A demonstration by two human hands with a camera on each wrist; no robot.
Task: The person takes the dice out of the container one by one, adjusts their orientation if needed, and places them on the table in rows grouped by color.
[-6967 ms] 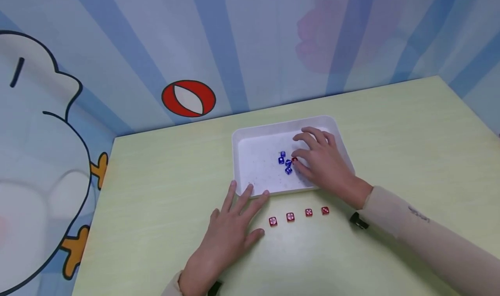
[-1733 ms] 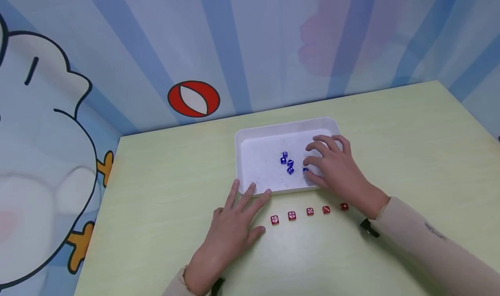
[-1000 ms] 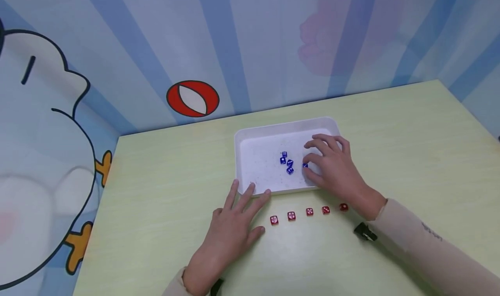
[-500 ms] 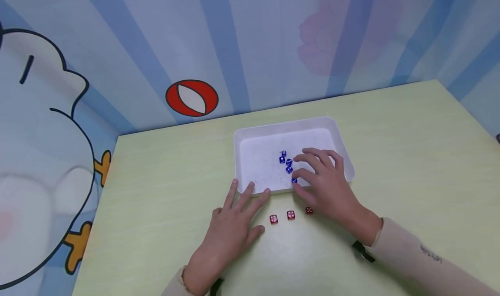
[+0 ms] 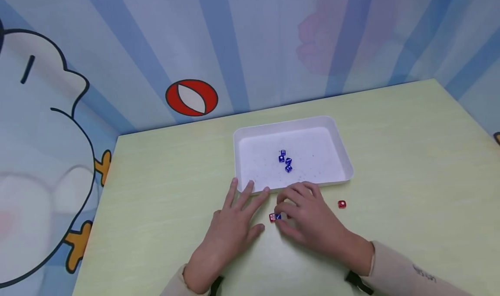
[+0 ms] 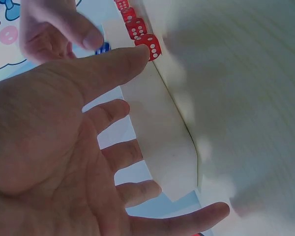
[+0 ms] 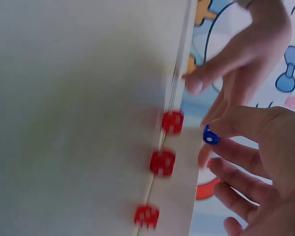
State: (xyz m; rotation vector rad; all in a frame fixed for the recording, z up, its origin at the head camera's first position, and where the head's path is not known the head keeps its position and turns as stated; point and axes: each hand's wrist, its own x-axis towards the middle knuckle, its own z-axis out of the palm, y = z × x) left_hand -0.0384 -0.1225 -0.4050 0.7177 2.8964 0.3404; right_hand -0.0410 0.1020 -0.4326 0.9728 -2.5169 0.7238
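My right hand (image 5: pixel 312 220) pinches a blue die (image 5: pixel 278 216) between thumb and index finger, as the blue die (image 7: pixel 211 136) in the right wrist view also shows. In the head view it overlaps the leftmost red die (image 5: pixel 272 218); both wrist views show a gap between the two. A row of red dice (image 6: pixel 136 28) runs along the table, and the right hand hides some of them from the head camera. My left hand (image 5: pixel 230 231) lies with fingers spread, fingertips at the near rim of the white tray (image 5: pixel 254 157), thumb close to the leftmost red die.
Several blue dice (image 5: pixel 288 168) sit clustered in the middle of the tray. One red die (image 5: pixel 342 204) stands at the row's right end, beyond the right hand. A cartoon-printed wall (image 5: pixel 265 48) rises behind the pale table (image 5: pixel 164 179).
My right hand picked a blue die from the tray's right side and carried it toward me and left, over the red row. A fifth red die joined the row earlier. My left hand stayed put.
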